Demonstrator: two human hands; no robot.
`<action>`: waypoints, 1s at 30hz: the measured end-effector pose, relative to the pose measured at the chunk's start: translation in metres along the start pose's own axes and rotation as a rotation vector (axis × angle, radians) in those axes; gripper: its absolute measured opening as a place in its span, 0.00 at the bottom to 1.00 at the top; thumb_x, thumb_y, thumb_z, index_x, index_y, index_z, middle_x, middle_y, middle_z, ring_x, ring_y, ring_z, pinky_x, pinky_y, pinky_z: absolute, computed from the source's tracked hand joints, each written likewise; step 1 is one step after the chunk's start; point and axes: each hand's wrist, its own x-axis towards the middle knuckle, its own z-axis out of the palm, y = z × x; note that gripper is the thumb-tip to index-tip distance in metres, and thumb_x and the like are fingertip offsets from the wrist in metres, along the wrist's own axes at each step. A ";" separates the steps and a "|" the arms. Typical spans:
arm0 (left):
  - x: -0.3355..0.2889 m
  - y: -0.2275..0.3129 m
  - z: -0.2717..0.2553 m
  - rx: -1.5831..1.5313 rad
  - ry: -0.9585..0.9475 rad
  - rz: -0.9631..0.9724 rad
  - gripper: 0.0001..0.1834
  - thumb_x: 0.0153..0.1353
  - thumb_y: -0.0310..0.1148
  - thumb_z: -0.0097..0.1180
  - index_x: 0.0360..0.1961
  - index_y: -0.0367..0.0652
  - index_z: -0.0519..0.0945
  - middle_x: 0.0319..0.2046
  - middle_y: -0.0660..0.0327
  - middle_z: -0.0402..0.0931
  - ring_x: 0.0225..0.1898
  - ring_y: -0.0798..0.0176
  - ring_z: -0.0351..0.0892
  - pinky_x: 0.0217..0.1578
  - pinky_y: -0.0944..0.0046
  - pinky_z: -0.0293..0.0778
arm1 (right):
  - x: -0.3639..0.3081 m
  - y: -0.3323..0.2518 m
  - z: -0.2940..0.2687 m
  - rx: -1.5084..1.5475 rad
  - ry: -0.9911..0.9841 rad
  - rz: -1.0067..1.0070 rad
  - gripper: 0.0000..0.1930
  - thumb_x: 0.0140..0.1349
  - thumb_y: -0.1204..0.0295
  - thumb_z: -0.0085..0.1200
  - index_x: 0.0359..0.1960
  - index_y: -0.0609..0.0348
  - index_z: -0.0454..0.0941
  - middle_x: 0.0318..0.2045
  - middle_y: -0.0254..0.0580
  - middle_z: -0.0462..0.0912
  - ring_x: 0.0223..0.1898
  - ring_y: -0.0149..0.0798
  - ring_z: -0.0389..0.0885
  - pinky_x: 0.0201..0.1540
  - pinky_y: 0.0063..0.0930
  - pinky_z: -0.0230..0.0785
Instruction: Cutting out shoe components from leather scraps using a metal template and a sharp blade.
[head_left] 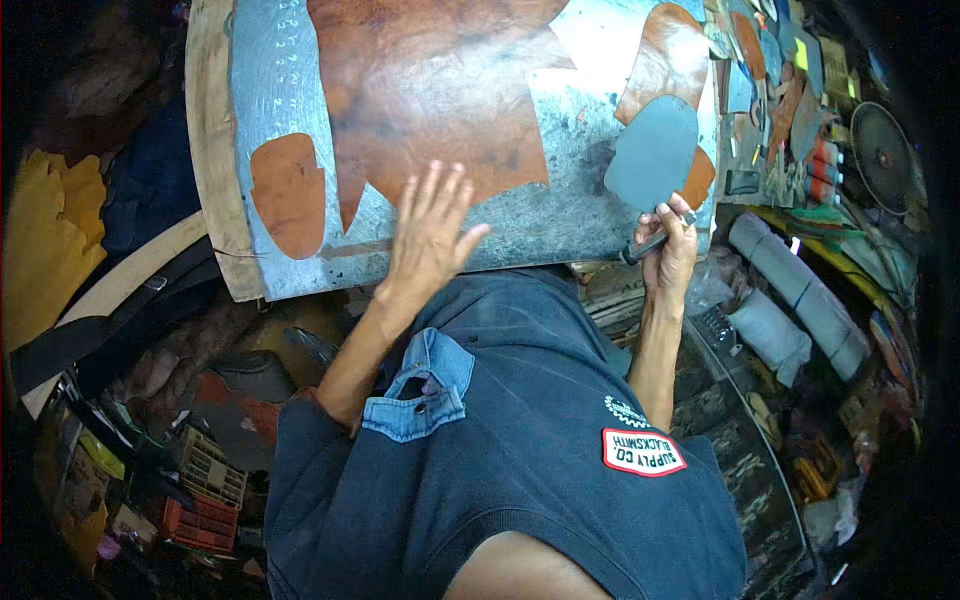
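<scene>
Two hands work at the counter [560, 215]. Left hand [430, 235] lies spread flat on the brown leather hide [430, 90]. Right hand [672, 245], at three o'clock, grips a knife [655, 240] below the grey pattern piece [655, 150].

The metal-topped board [560, 215] is being lit evenly from above, while corners are being darkened, edges bent by fisheye, periphery softened.

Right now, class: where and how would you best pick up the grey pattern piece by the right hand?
Pinch the grey pattern at its straight lower edge, coming from the near side, beside the right hand. It lies flat and thin on the board, its top overlapping brown leather.
</scene>
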 end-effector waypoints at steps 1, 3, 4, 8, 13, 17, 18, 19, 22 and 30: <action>0.002 -0.007 -0.005 -0.004 -0.005 0.010 0.34 0.65 0.54 0.50 0.62 0.37 0.70 0.69 0.49 0.58 0.72 0.46 0.50 0.70 0.41 0.45 | -0.005 0.002 -0.004 -0.016 0.015 -0.024 0.11 0.64 0.76 0.54 0.47 0.65 0.73 0.26 0.41 0.81 0.26 0.31 0.80 0.23 0.25 0.73; 0.009 -0.016 -0.013 0.055 0.009 -0.018 0.36 0.64 0.54 0.52 0.64 0.37 0.69 0.70 0.51 0.56 0.73 0.44 0.47 0.70 0.39 0.43 | -0.012 0.005 -0.006 -0.016 0.038 -0.020 0.12 0.64 0.76 0.54 0.47 0.65 0.73 0.26 0.41 0.81 0.26 0.31 0.80 0.23 0.24 0.73; 0.012 -0.016 -0.011 0.052 0.009 -0.017 0.36 0.64 0.54 0.52 0.64 0.37 0.69 0.70 0.51 0.56 0.73 0.44 0.47 0.70 0.39 0.43 | -0.015 0.005 -0.005 -0.015 0.050 -0.013 0.12 0.64 0.76 0.54 0.48 0.65 0.73 0.26 0.40 0.81 0.26 0.31 0.80 0.23 0.24 0.73; 0.027 -0.001 0.006 0.057 0.018 0.039 0.40 0.61 0.58 0.53 0.65 0.39 0.68 0.71 0.53 0.54 0.73 0.44 0.46 0.70 0.38 0.41 | -0.032 0.008 0.002 -0.056 0.093 -0.038 0.11 0.63 0.76 0.56 0.46 0.64 0.74 0.26 0.38 0.78 0.23 0.29 0.77 0.23 0.22 0.72; 0.036 0.014 0.012 -0.048 -0.027 0.119 0.40 0.61 0.58 0.53 0.65 0.40 0.67 0.71 0.54 0.52 0.74 0.46 0.42 0.71 0.40 0.38 | -0.043 0.006 0.005 -0.141 0.105 -0.006 0.11 0.62 0.76 0.56 0.46 0.62 0.74 0.27 0.34 0.76 0.24 0.28 0.77 0.23 0.22 0.71; 0.040 0.006 0.012 -0.101 0.000 0.135 0.35 0.62 0.56 0.53 0.63 0.42 0.70 0.70 0.58 0.56 0.73 0.50 0.46 0.71 0.40 0.40 | -0.043 0.008 0.004 -0.188 0.080 0.002 0.11 0.62 0.77 0.56 0.45 0.62 0.74 0.27 0.34 0.77 0.22 0.30 0.76 0.23 0.22 0.71; 0.042 0.004 0.010 -0.099 -0.005 0.137 0.34 0.63 0.56 0.52 0.63 0.43 0.71 0.70 0.59 0.57 0.73 0.51 0.46 0.71 0.40 0.40 | -0.042 0.009 0.005 -0.190 0.081 0.001 0.11 0.62 0.77 0.56 0.45 0.62 0.74 0.27 0.34 0.77 0.22 0.30 0.76 0.23 0.22 0.71; 0.046 0.001 0.008 -0.101 -0.005 0.137 0.34 0.63 0.56 0.52 0.63 0.43 0.71 0.70 0.59 0.57 0.73 0.51 0.46 0.71 0.40 0.40 | -0.041 0.011 0.005 -0.217 0.059 0.015 0.11 0.62 0.76 0.56 0.45 0.62 0.74 0.26 0.34 0.77 0.22 0.30 0.76 0.22 0.22 0.71; 0.058 -0.012 0.005 -0.066 0.027 0.112 0.32 0.64 0.55 0.52 0.62 0.46 0.72 0.70 0.61 0.58 0.73 0.51 0.46 0.71 0.40 0.40 | -0.039 0.012 0.017 -0.246 0.053 0.044 0.11 0.62 0.76 0.55 0.46 0.62 0.74 0.23 0.37 0.78 0.21 0.31 0.76 0.22 0.22 0.70; 0.110 -0.062 -0.029 0.106 0.086 -0.025 0.32 0.62 0.55 0.55 0.63 0.49 0.72 0.70 0.63 0.59 0.73 0.49 0.47 0.70 0.37 0.39 | -0.022 0.018 0.021 -0.244 -0.014 0.151 0.09 0.64 0.77 0.53 0.45 0.62 0.70 0.24 0.41 0.79 0.22 0.33 0.79 0.21 0.22 0.69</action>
